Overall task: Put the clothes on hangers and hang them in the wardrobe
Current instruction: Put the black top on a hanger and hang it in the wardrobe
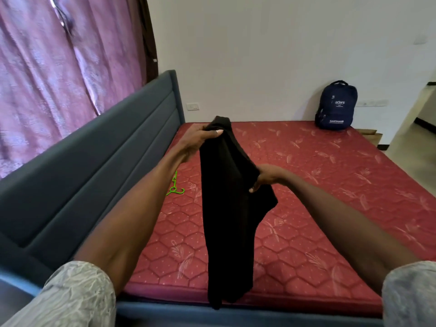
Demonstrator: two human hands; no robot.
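Observation:
A black garment point(226, 220) hangs lengthwise in the air above the red mattress point(318, 197). My left hand point(199, 138) grips its upper end, thumb on the cloth. Lower and to the right, my right hand point(265, 177) pinches another edge of the same garment. The cloth's bottom end reaches down past the near edge of the bed. A bright green hanger point(174, 186) lies on the mattress to the left of the garment, partly hidden behind my left forearm. No wardrobe is in view.
A padded blue headboard point(99, 166) runs along the left side under pink curtains point(59, 62). A dark blue backpack point(336, 106) stands at the far right corner of the mattress against the white wall. A doorway opens at far right.

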